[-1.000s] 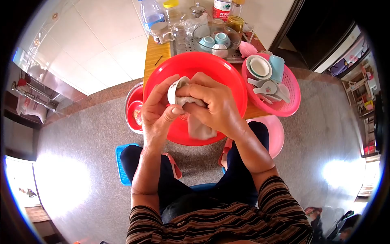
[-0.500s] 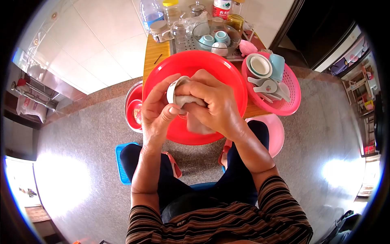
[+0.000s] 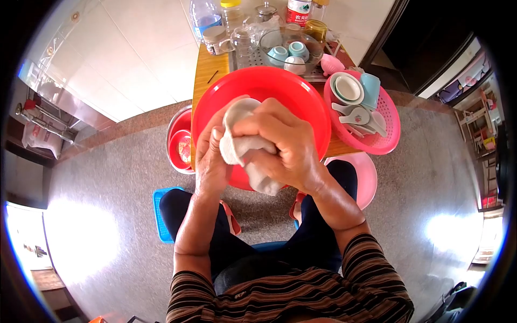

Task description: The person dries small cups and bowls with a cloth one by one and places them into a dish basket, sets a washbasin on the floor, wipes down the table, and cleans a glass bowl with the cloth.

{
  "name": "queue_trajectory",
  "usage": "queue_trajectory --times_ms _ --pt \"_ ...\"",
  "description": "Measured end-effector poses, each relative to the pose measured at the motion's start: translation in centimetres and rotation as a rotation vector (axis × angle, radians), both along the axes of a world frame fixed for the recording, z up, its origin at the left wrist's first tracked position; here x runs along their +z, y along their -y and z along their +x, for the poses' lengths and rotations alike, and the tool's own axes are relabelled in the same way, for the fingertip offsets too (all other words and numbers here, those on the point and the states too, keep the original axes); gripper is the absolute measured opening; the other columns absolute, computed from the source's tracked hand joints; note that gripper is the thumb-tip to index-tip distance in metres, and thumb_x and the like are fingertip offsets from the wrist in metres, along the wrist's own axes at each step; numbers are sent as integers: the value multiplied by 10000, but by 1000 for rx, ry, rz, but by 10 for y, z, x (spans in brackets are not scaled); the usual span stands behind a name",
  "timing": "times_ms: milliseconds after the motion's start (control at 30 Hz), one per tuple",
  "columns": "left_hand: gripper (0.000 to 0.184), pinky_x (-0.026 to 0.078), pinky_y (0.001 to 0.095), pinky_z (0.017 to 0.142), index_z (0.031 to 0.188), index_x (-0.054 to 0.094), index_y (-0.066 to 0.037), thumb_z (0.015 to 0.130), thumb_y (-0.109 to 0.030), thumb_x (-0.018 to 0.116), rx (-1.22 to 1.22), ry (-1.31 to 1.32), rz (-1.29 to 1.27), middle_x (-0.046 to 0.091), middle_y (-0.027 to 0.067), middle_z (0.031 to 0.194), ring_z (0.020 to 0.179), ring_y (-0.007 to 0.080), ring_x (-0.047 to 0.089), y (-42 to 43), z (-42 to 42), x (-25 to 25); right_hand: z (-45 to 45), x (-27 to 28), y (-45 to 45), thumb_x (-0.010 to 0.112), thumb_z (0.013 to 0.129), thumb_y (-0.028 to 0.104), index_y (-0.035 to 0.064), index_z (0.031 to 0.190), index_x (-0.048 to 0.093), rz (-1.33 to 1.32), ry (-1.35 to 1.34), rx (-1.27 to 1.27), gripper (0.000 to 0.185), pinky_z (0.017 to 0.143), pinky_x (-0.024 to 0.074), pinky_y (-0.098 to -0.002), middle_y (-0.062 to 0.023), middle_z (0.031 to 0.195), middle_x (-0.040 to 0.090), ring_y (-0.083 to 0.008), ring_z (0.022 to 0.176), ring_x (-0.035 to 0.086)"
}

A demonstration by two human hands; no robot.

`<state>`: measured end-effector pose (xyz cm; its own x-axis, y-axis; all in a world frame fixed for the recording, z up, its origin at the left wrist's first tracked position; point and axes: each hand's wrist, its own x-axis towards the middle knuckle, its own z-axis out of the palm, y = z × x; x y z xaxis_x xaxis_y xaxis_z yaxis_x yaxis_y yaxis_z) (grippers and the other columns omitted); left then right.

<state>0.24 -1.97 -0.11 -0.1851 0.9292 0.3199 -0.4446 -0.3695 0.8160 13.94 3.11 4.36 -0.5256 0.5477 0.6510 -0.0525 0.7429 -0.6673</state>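
Over the big red basin, my left hand holds a small white bowl by its side. A pale cloth is gripped in my right hand, which presses it against the bowl. The cloth folds over the near edge of the bowl and hangs down below my fingers. Both hands are close together, and the cloth and fingers hide much of the bowl.
Right of the basin, a pink basket holds bowls and spoons. Behind it stand a glass bowl with small cups, jars and bottles. A metal basin is at the left, a blue basket on the floor.
The cloth has come over the bowl's near rim, covering more of it. The bowl has turned in my left hand, whose thumb has moved up. The view has shifted slightly.
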Motion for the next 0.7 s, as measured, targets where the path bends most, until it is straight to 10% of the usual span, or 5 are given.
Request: queue_trajectory --times_ms 200,400,467,567,700 --pt "594 429 279 907 1289 408 24 836 -279 644 21 -139 21 517 83 1167 1065 168 511 2 16 6 8 5 -18 700 658 67 136 901 631 230 -17 -400 262 567 490 -324 -28 804 593 -210 704 620" --pt "680 476 320 878 1314 368 13 745 -117 717 473 -807 167 459 118 1225 1156 225 468 -2 4 15 19 3 -31 602 739 -2 38 937 600 -121 -76 -183 202 574 465 -266 -78 784 607 -155 698 616" --pt "638 500 321 850 1291 402 4 723 -32 692 537 -822 141 456 128 1223 1137 237 481 -2 2 13 21 9 -20 588 744 -21 16 969 583 -621 -247 207 229 596 470 -251 -40 794 597 -113 709 594" --pt "643 500 389 823 1233 463 -14 622 6 662 812 -1385 348 480 178 1159 1025 327 534 -8 -9 15 12 -5 -22 603 714 -39 36 1022 521 -468 -94 131 328 674 467 -241 -26 891 579 -97 813 576" --pt "650 518 341 753 1210 527 -58 583 -15 692 770 -1355 374 492 146 1161 972 291 562 -8 -6 14 -4 -9 -21 594 701 -51 71 1174 453 -593 -171 111 509 717 473 -243 -15 924 575 -103 836 569"
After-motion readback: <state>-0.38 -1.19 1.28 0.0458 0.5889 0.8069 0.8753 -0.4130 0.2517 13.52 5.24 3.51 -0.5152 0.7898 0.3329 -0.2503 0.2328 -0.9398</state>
